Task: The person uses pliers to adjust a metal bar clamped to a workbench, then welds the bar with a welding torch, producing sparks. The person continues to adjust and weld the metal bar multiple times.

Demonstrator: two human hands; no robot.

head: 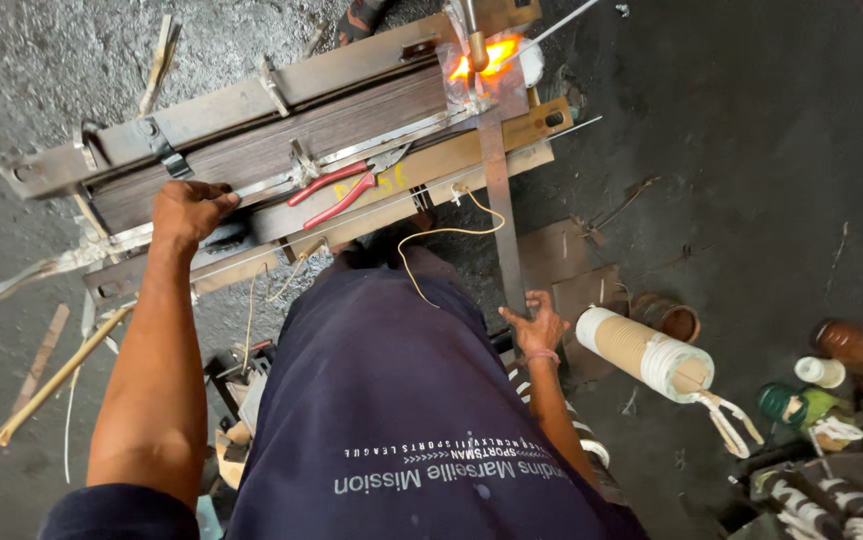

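Observation:
My left hand (189, 210) is stretched out to a long metal and wood jig (281, 130) on the ground, its fingers curled over a thin metal rail (271, 185) along the front. My right hand (534, 325) hangs low by my knee with fingers spread, right at the near end of a flat steel strip (499, 200); it holds nothing. At the jig's far right end a torch nozzle (475, 42) comes in from the top and burns with an orange flame (486, 57). Red-handled pliers (336, 190) lie on the jig.
A thin yellow wire (441, 235) loops over my lap. A cardboard cone wound with white thread (641, 355) lies at my right, beside a rusty tin (673, 318) and bottles (856, 345). Wooden sticks (56, 375) lie on the left. Another person's foot (361, 15) shows behind the jig.

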